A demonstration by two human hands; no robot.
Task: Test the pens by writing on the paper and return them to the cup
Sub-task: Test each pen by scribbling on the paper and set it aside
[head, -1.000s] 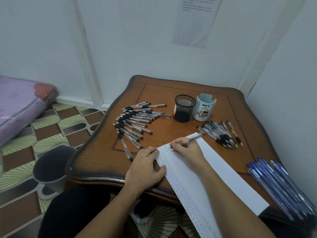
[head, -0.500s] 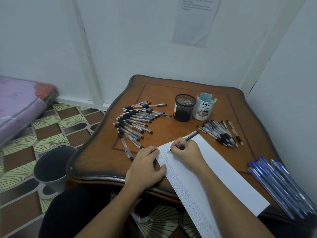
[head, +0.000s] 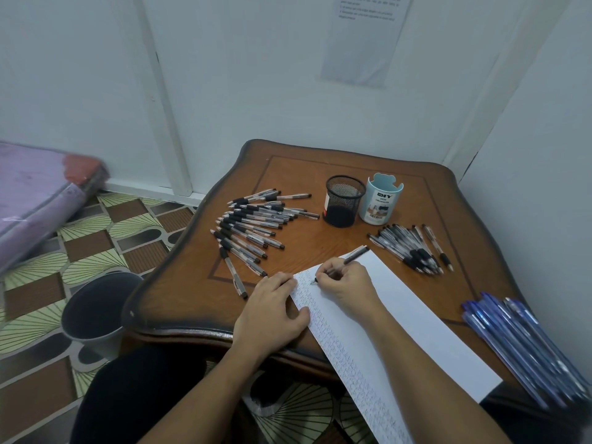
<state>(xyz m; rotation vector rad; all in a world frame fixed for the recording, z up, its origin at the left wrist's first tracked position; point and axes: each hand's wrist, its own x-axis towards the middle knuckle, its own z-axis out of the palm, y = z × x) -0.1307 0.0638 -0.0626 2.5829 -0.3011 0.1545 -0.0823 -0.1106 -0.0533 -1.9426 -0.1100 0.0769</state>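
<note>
Pen [head: 355, 255], lower now, in right hand [head: 347, 285]

Grey bucket [head: 96, 312] on patterned floor [head: 96, 245]; purple mattress [head: 35, 187] left.

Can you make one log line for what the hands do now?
step: testing pen | right hand: holds pen, tip on paper | left hand: presses paper

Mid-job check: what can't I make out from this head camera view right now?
Head view, scribbles on the paper: too small to read, so whether the pen in the right hand leaves ink is unclear.
Head view, inside of the pale blue cup: hidden by its own wall.
Head view, blue pens at right: blurred and cut by the frame edge.
Head view, wall notice: print too small, top cut off.
</note>
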